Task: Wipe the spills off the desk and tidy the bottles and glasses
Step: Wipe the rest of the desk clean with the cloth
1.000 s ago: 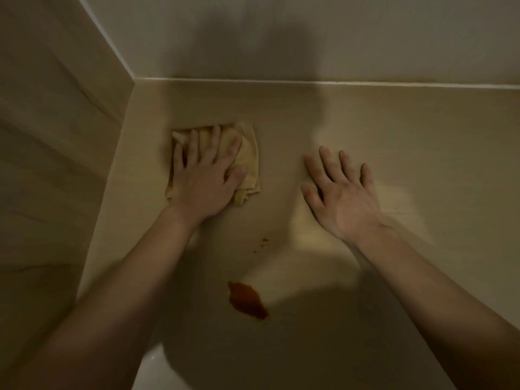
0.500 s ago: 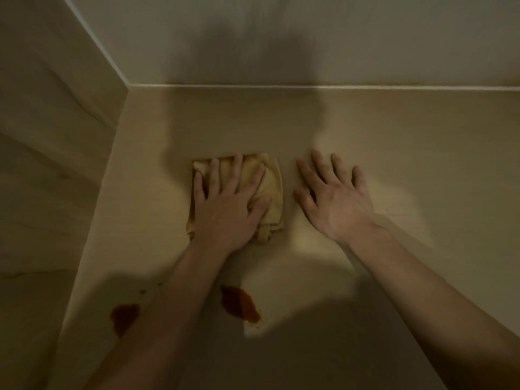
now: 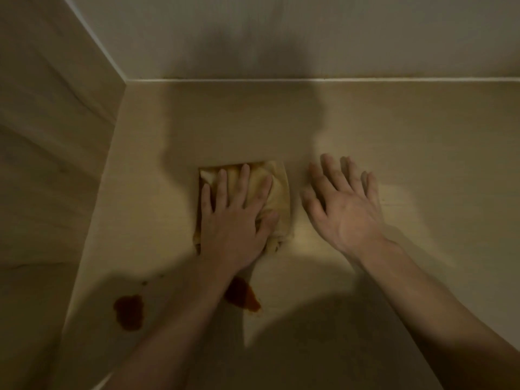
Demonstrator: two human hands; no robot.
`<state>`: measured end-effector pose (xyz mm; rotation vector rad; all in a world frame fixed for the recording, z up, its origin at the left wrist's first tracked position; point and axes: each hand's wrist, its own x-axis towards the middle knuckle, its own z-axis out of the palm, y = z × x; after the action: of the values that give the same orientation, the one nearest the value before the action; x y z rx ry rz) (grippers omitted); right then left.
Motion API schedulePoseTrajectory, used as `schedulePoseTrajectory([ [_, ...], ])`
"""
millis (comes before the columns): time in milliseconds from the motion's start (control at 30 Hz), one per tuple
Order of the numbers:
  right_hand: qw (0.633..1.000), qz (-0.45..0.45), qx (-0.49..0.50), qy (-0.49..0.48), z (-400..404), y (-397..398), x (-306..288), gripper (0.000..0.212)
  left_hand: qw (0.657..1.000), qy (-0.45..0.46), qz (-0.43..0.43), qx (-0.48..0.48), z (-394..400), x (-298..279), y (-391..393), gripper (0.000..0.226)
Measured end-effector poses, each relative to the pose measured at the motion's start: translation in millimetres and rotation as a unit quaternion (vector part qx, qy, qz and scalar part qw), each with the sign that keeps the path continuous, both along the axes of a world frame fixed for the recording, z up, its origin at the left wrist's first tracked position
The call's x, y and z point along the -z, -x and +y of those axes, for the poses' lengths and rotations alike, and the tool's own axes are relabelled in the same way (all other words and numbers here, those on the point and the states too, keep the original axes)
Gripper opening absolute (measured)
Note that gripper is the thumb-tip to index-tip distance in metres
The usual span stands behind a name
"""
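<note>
1. Left hand (image 3: 236, 220) flat, fingers spread and straight, pressing down on a folded yellow cloth (image 3: 278, 192); no pinch, just palm weight.
2. Right hand (image 3: 343, 204) also flat and relaxed, fingers apart, resting on the bare bench (image 3: 422, 130) just beside the cloth; holding nothing.
3. Cloth lying near the middle of the bench, folded into a rough square, brownish staining along its far edge and near corner.
4. Two red-brown spills nearer the body: one (image 3: 243, 298) partly hidden under the left forearm, another (image 3: 129, 312) close to the left wall (image 3: 42, 164), with a few small specks just beyond it.
5. No bottles or glasses in view.
6. Likely handling: soft, light, limp cloth, prone to bunching or unfolding when dragged; best kept under a broad flat palm, or pinched at the folded edge to lift and turn to a clean face.
7. Spills probably thick and smeary; wiping far from done, both blotches untouched.
</note>
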<state>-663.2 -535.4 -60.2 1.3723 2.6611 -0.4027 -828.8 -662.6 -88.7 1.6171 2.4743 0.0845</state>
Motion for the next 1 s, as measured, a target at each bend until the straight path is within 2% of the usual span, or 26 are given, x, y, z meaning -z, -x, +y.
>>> schedulePoseTrajectory([
  [233, 0.998, -0.032, -0.047, 0.021, -29.1, 1.7, -5.4, 0.061, 1.0, 0.024, -0.012, -0.012, -30.5, -2.4, -27.2, 0.065],
  [533, 0.997, -0.005, -0.07, 0.013, -42.5, -27.0, -5.2, 0.059, 0.999, 0.03, -0.011, -0.016, 18.9, -4.7, -0.9, 0.071],
  [1000, 0.996, -0.019, -0.084, 0.007, -62.4, -56.2, -6.4, 0.062, 0.997, 0.033, -0.012, -0.074, -72.4, -4.8, -79.3, 0.065],
])
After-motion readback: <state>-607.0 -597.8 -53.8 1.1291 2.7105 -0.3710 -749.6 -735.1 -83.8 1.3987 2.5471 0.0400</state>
